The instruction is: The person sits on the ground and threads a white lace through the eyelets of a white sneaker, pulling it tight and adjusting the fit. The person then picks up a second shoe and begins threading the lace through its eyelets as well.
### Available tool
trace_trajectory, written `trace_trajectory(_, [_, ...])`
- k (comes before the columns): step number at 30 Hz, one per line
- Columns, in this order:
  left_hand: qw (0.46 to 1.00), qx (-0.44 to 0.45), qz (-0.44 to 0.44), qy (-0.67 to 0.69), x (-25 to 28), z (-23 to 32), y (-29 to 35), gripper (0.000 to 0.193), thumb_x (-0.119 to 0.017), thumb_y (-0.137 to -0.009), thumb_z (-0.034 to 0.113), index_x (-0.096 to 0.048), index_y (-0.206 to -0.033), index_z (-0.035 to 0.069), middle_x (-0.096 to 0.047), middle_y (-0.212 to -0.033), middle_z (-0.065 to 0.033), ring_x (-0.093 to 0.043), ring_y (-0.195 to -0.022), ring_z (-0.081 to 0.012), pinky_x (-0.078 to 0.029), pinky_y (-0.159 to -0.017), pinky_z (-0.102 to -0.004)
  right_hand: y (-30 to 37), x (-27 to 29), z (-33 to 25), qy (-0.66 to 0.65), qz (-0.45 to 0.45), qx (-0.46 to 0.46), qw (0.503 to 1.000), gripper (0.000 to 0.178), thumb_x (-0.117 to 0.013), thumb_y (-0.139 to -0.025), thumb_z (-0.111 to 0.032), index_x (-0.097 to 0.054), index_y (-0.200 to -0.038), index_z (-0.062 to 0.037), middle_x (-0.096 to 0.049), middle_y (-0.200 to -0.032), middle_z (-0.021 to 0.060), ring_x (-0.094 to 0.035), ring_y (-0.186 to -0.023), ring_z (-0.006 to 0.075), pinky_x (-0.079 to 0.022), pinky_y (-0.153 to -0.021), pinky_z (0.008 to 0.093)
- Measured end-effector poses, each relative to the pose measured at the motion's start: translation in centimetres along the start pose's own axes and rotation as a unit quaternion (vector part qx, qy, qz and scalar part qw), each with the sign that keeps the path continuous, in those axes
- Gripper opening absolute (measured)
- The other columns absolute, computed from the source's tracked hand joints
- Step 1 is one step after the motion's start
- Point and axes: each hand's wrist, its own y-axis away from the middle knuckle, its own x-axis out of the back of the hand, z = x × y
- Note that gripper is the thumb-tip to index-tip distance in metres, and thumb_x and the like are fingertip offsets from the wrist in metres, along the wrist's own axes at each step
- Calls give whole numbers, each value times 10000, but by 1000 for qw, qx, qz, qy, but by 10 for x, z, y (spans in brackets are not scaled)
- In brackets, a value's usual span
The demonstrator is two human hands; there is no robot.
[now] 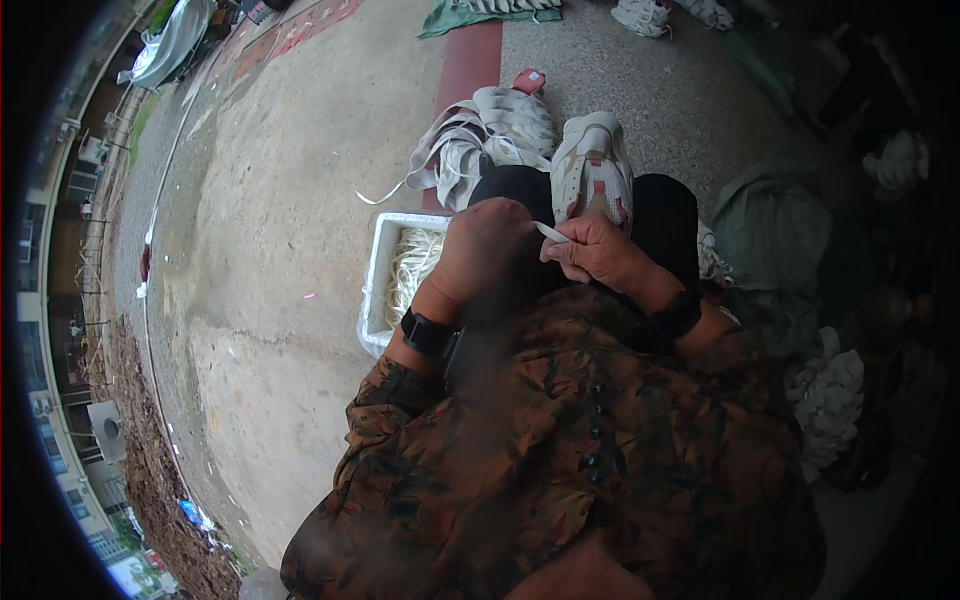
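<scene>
White flat shoelace is pinched narrowly between thumb and fingers of the right hand, its short visible length reaching toward the left hand, which is curled; I cannot tell whether that 1 grips lace too. Progress looks early on this piece: no finished lacing can be made out across the white-and-red sneaker, though detail is small. Plenty seems left, with loose shoelaces filling the foam box just left of the left hand. That sneaker sits just beyond the right hand's grip, between 2 dark-clad knees.
</scene>
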Motion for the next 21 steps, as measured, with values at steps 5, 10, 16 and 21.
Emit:
trace_trajectory(5, [983,148,49,94,16,-33,17,19,-616,-838,-4,-604,-827,5,-609,-730,-22,-547,-675,-90,-452,-647,-236,23,34,-15,-17,41,79,996,161,-550,-903,-89,-604,-787,9,-539,-631,-6,-439,-533,35,-342,-486,198])
trace_trajectory(10, [990,102,-18,92,-14,-12,9,30,-612,-829,-12,-599,-849,5,-602,-747,-58,-556,-692,-119,-446,-646,-253,2,16,-8,194,183,276,923,107,-547,-891,-66,-610,-862,15,-546,-643,10,-473,-570,59,-384,-531,217])
trace_trajectory(16, [996,40,-61,50,-25,-2,-9,43,-612,-810,-11,-592,-843,8,-612,-757,-79,-590,-694,-164,-463,-653,-273,8,21,5,127,102,134,977,105,-578,-866,-70,-628,-836,18,-557,-649,9,-494,-612,73,-416,-589,240])
trace_trajectory(21, [991,88,-102,-12,-28,-11,-12,30,-611,-817,5,-587,-835,6,-616,-758,-99,-602,-697,-189,-473,-661,-286,15,41,10,88,126,104,983,102,-577,-857,-50,-614,-781,9,-538,-630,-8,-469,-584,51,-402,-544,231])
